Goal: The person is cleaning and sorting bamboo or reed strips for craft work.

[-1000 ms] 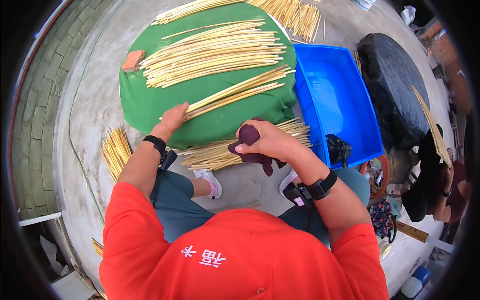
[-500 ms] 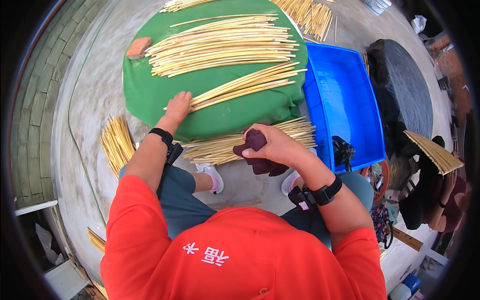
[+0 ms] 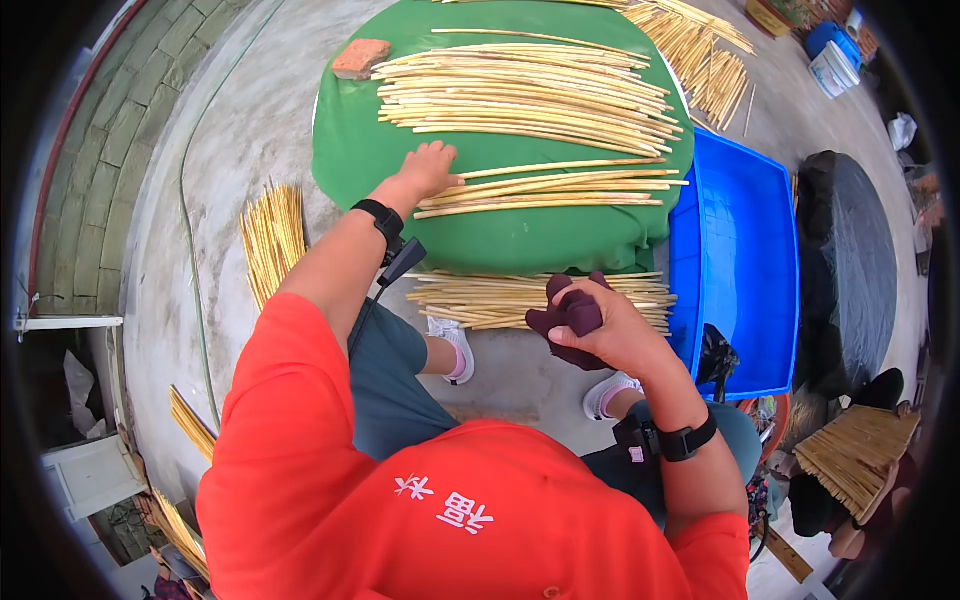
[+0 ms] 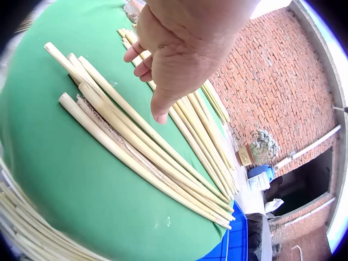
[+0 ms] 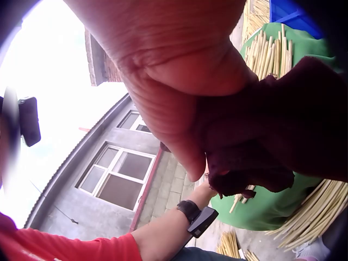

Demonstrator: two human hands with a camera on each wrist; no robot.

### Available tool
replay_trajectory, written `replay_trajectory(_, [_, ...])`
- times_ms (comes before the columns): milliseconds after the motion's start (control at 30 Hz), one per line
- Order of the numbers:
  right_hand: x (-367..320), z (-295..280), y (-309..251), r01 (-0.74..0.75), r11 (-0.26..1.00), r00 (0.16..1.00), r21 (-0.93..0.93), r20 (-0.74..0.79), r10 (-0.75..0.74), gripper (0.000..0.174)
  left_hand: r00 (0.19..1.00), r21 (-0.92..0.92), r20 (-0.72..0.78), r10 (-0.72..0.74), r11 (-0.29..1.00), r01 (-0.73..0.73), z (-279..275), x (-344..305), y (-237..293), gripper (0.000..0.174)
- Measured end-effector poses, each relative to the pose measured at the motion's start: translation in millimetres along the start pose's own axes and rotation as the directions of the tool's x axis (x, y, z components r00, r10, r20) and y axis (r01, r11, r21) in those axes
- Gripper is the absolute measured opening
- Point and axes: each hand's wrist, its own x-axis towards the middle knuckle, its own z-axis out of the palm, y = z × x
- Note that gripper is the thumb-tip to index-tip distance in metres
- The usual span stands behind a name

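Sticks (image 3: pixel 560 188) are laid bundled on the green cloth (image 3: pixel 520 240); at their ends the left hand (image 3: pixel 425 170) is held with fingers loosely straight, nothing grasped. A dark rag (image 3: pixel 562 318) is clenched in the right hand (image 3: pixel 618 340), just off the cloth's edge.

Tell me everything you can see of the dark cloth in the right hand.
The cloth is dark maroon, soft-looking fabric, crumpled into a wad. The right hand grips it, fingers and thumb curled round it; folds bulge out past the fingers and a ragged end hangs below the palm. It is held off the near edge of the green table, in front of the pale sticks piled on the ground. Only the hand seems to touch it. No print or seam shows.
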Motion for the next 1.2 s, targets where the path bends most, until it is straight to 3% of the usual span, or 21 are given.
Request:
replay_trajectory(167, [-3, -3, 1, -0.007, 1.000, 1.000, 0.001, -0.011, 0.007, 0.042, 0.997, 0.064, -0.022, 0.074, 0.995, -0.072, 3, 46, -26, 0.048])
replay_trajectory(267, [-2, -5, 1, -0.045, 0.999, 0.999, 0.001, -0.004, 0.045, 0.041, 0.999, 0.000, -0.032, 0.032, 0.999, -0.032, 14, 66, -28, 0.045])
replay_trajectory(367, [-1, -9, -6, -0.103, 0.994, 0.994, 0.024, 0.045, 0.102, 0.040, 0.999, 0.072, -0.037, -0.023, 0.997, 0.026, 19, 70, -18, 0.048])
replay_trajectory(433, [0, -11, -7, -0.120, 0.993, 0.991, 0.016, 0.065, 0.118, 0.041, 0.985, 0.094, -0.160, -0.059, 0.993, 0.074, 23, 78, -13, 0.048])
replay_trajectory(500, [1, -12, -5, -0.122, 0.993, 0.990, 0.006, 0.066, 0.121, 0.042, 0.987, 0.129, -0.160, -0.023, 0.991, 0.044, 24, 83, -16, 0.045])
replay_trajectory(567, [2, -12, -7, -0.126, 0.992, 0.989, 0.007, 0.074, 0.125, 0.042, 0.966, 0.136, -0.256, -0.035, 0.988, 0.072, 25, 86, -19, 0.040])
replay_trajectory(700, [3, -11, -2, -0.099, 0.995, 0.994, 0.031, 0.059, 0.097, 0.041, 0.974, 0.171, -0.203, -0.098, 0.976, 0.134, 31, 93, -24, 0.030])
replay_trajectory(800, [4, -7, 4, -0.083, 0.994, 0.997, 0.076, -0.003, 0.083, 0.040, 0.984, 0.223, -0.176, -0.013, 0.973, 0.053, 30, 83, -19, 0.027])
replay_trajectory(867, [4, -6, 6, 0.016, 0.995, 0.994, 0.103, -0.107, -0.005, 0.044, 0.984, 0.231, -0.176, -0.010, 0.972, 0.052, 36, 78, -17, 0.025])
replay_trajectory(967, [4, -8, 2, -0.038, 0.990, 0.986, 0.138, -0.156, 0.060, 0.040, 0.977, 0.242, -0.207, 0.044, 0.970, 0.008, 31, 71, -10, 0.021])
replay_trajectory(1000, [5, -6, 8, 0.046, 0.987, 0.979, 0.152, -0.202, -0.014, 0.052, 0.997, 0.191, -0.072, 0.020, 0.982, -0.006, 13, 63, -1, 0.022])
replay_trajectory(1033, [5, -4, 11, 0.055, 0.986, 0.976, 0.156, -0.218, -0.020, 0.052, 0.998, 0.141, 0.065, 0.001, 0.990, -0.010, 1, 57, 4, 0.023])
replay_trajectory(1067, [6, -2, 12, 0.102, 0.986, 0.955, 0.132, -0.292, -0.060, 0.055, 0.995, 0.142, 0.008, 0.100, 0.985, -0.100, -6, 51, 3, 0.027])
replay_trajectory(1100, [9, 0, 14, 0.148, 0.983, 0.927, 0.105, -0.362, -0.101, 0.058, 0.994, 0.154, -0.003, 0.108, 0.982, -0.106, -15, 44, 5, 0.027])
replay_trajectory(1167, [10, -2, 13, 0.181, 0.977, 0.908, 0.110, -0.399, -0.124, 0.066, 0.968, 0.031, 0.008, 0.253, 0.967, -0.253, -36, 27, 8, 0.029])
replay_trajectory(1200, [7, -5, 4, 0.102, 0.945, 0.951, 0.311, -0.310, -0.001, 0.065, 0.973, -0.090, 0.073, 0.221, 0.973, -0.214, -46, 19, 13, 0.031])
